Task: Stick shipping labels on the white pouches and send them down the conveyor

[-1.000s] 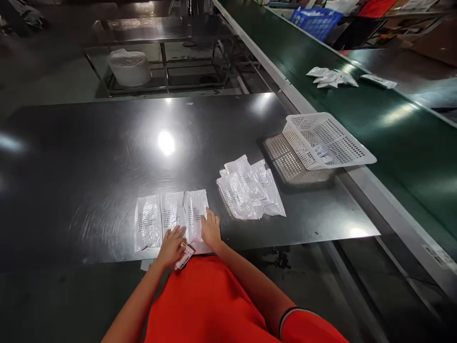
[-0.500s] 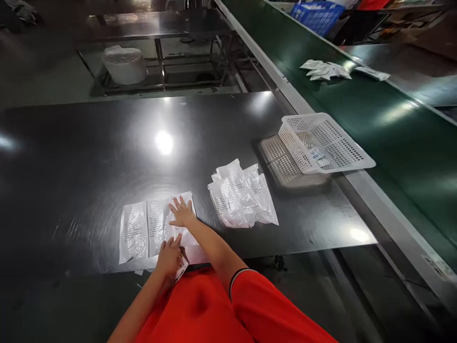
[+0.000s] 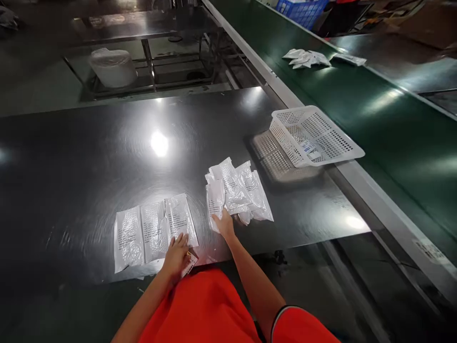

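so you've got three clear pouches (image 3: pixel 154 232) lined up side by side at the near edge of the steel table (image 3: pixel 71 157), and your left hand (image 3: pixel 177 253) rests flat with fingers spread on the rightmost one, a small card tucked under it. Your right hand (image 3: pixel 224 224) is pinching the nearest pouch off the loose pile (image 3: pixel 238 190) just to the right. Looks like several pouches in that pile are left to lay out

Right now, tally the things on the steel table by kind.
Flat packets in the row: 3
Loose pile of packets: 1 pile, count inside unclear
White basket: 1
Total: 5 items, taking the pile as one
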Demonstrator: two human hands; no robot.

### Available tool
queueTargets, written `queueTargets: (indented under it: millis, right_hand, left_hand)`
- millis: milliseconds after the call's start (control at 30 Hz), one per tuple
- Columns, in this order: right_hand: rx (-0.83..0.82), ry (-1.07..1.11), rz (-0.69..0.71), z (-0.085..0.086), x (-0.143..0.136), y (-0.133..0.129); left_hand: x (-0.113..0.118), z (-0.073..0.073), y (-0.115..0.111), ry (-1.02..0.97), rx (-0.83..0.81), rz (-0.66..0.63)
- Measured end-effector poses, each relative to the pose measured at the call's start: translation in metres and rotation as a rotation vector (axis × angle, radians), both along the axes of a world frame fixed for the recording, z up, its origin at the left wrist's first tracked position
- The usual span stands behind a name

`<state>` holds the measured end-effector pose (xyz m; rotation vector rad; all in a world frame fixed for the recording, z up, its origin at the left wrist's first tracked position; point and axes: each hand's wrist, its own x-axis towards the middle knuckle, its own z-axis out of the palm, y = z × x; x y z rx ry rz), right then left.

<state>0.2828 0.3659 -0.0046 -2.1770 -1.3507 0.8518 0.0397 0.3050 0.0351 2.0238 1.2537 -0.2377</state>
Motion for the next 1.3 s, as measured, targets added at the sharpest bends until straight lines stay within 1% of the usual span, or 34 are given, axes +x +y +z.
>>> queueTargets:
  millis: [67,133,167,233,300,333,367,433,467,500,533,600,633,700,767,800,867,967,1100,1200,1233,1300]
  right_hand:
    - [0.014,0.067,0.096,-0.004,-0.019,-0.007]
    - [0.01,0.096,0.156,-0.009,-0.038,-0.018]
    - [-0.006,0.081,0.163,-0.011,-0.047,-0.024]
    - [-0.05,0.0,0.136,-0.013,-0.059,-0.034]
    - [-0.078,-0.101,0.097,-0.012,-0.064,-0.038]
    - [-0.062,-0.161,0.106,-0.009,-0.062,-0.036]
    - [-0.021,-0.226,0.132,-0.004,-0.057,-0.031]
    - [0.107,-0.368,0.175,0.008,-0.038,-0.013]
    - [0.174,-0.434,0.163,0.015,-0.024,0.0]
    - [0.224,-0.486,0.115,0.023,-0.008,0.015]
    - [0.241,-0.512,0.04,0.03,0.009,0.031]
    - [0.197,-0.513,-0.08,0.04,0.04,0.062]
    - [0.155,-0.498,-0.103,0.043,0.054,0.075]
    - [0.085,-0.452,-0.084,0.044,0.072,0.092]
    - [0.061,-0.392,-0.024,0.041,0.081,0.098]
    - [0.061,-0.351,0.011,0.039,0.082,0.097]
    - [0.079,-0.243,0.094,0.035,0.081,0.089]
    - [0.116,-0.066,0.21,0.03,0.071,0.069]
    - [0.09,0.062,0.298,0.015,0.042,0.035]
    - [0.036,0.068,0.334,0.005,0.02,0.011]
    - [0.019,0.039,0.327,0.003,0.015,0.005]
    - [0.034,-0.106,0.304,0.004,0.012,0.002]
  left_hand:
    - [-0.001,-0.005,0.001,0.03,-0.007,0.014]
    - [-0.005,-0.008,0.0,0.045,-0.012,0.019]
    - [-0.007,-0.009,0.0,0.048,-0.013,0.022]
    - [-0.012,-0.009,-0.002,0.051,-0.009,0.038]
    - [-0.018,-0.008,-0.004,0.052,-0.005,0.068]
    - [-0.022,-0.008,-0.005,0.054,-0.004,0.08]
    - [-0.025,-0.007,-0.005,0.058,-0.004,0.088]
    - [-0.027,-0.004,-0.005,0.073,-0.003,0.096]
    - [-0.026,-0.001,-0.004,0.08,0.005,0.099]
    - [-0.022,0.002,-0.001,0.081,0.017,0.1]
    - [-0.015,0.005,0.002,0.078,0.032,0.102]
    - [0.009,0.011,0.012,0.04,0.065,0.071]
    - [0.024,0.013,0.017,0.008,0.079,0.039]
    - [0.055,0.013,0.028,-0.059,0.088,-0.039]
    - [0.079,0.006,0.034,-0.078,0.075,-0.079]
    - [0.087,0.002,0.036,-0.067,0.066,-0.081]
    - [0.091,-0.008,0.036,-0.035,0.057,-0.06]
    - [0.079,-0.018,0.034,-0.01,0.071,0.004]
    - [0.059,-0.018,0.034,-0.004,0.051,0.024]
    - [0.052,-0.017,0.035,0.009,0.049,0.032]
    - [0.05,-0.016,0.035,0.014,0.05,0.037]
    - [0.05,-0.014,0.034,0.022,0.052,0.043]
